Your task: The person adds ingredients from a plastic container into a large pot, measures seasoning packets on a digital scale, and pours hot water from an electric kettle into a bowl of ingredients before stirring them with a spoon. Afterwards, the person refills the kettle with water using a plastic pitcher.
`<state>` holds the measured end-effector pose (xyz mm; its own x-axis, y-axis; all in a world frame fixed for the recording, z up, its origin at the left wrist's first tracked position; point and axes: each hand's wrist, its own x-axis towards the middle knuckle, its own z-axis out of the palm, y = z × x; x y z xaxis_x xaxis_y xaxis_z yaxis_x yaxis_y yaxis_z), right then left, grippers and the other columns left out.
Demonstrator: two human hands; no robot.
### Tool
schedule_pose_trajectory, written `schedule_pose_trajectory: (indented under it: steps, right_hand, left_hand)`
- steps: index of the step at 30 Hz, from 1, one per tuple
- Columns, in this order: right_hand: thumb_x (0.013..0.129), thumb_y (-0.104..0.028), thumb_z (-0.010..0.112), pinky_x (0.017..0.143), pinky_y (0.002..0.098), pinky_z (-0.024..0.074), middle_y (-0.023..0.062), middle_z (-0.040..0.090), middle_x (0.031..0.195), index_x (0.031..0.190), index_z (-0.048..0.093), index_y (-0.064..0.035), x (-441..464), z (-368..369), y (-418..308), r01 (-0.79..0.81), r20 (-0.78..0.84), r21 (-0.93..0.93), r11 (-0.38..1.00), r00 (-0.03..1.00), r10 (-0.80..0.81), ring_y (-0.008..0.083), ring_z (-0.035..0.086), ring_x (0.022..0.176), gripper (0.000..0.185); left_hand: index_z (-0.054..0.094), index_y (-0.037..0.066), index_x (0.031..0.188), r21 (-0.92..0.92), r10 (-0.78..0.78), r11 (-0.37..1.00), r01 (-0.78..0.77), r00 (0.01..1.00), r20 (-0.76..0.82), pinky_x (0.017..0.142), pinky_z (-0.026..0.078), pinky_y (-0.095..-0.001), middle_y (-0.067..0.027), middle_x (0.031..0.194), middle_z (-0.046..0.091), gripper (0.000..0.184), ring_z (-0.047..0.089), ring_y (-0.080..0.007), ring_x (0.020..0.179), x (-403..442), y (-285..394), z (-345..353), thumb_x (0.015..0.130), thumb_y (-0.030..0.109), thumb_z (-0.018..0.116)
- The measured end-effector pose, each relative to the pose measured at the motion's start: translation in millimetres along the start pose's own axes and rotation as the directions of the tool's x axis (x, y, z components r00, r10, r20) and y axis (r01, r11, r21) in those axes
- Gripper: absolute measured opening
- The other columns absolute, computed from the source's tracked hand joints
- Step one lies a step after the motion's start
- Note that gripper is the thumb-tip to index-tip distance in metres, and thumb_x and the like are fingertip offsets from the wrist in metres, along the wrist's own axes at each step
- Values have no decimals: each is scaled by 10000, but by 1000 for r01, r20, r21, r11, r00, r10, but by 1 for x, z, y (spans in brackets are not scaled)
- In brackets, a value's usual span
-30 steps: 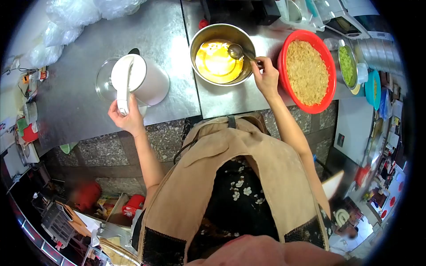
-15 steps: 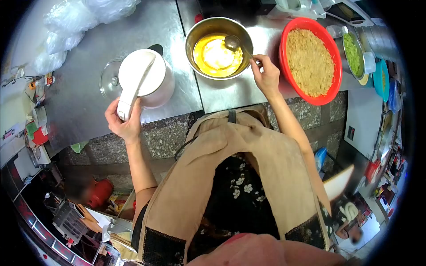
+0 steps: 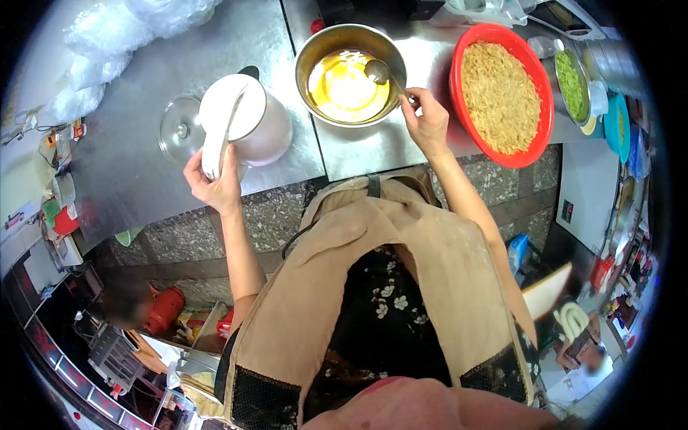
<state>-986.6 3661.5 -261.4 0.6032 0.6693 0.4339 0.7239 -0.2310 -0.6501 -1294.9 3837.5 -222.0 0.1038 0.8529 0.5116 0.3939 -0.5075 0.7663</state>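
My left hand [image 3: 217, 188] is closed round the long white handle of a white pot [image 3: 269, 136], which leans on the steel counter's left part. A round glass lid [image 3: 170, 136] lies beside the pot, partly behind it. My right hand [image 3: 428, 125] grips the handle of a metal ladle [image 3: 377, 71]. The ladle's bowl is inside a steel basin [image 3: 307, 93], over a shiny yellow liquid [image 3: 347, 100]. To the right of that hand stands a red basin [image 3: 456, 79] heaped with a pale yellow, crumbly food [image 3: 502, 100].
Clear plastic bags [image 3: 104, 50] are piled at the counter's far left. On the far right, a metal bowl of chopped green food [image 3: 570, 86] stands next to a turquoise basin [image 3: 615, 129]. A red gas cylinder [image 3: 166, 309] is on the floor at lower left.
My left hand has moved a little to the right and up, and the white pot has shifted and tipped with it. My right hand and the ladle have hardly moved.
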Motion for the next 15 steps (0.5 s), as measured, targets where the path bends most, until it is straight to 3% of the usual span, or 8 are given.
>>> schedule_pose_trajectory:
  steps: [6,13,15]
  right_hand:
    - [763,-119,673,534,287,478,101,619,714,902,568,-33,1,4,0,-114,-65,104,988,991,121,188,610,579,195]
    - [761,-99,672,543,277,479,98,620,719,892,573,-29,-2,4,-2,-151,-51,65,986,987,154,185,611,588,178]
    - [757,-87,671,537,272,473,98,617,725,887,577,-27,-2,3,-5,-154,-62,76,985,985,159,180,604,582,171]
  left_hand:
    - [499,-37,986,-54,-58,997,52,992,-116,708,482,-263,-121,913,582,436,576,-153,806,8,-21,29,669,66,780]
    - [506,-28,971,-85,-110,992,93,967,-231,681,481,-290,-117,872,583,404,571,-171,768,14,-46,49,692,110,764]
    - [501,-18,981,148,-52,985,87,974,-222,699,464,-307,-114,912,548,434,539,-191,803,13,-50,46,681,138,773]
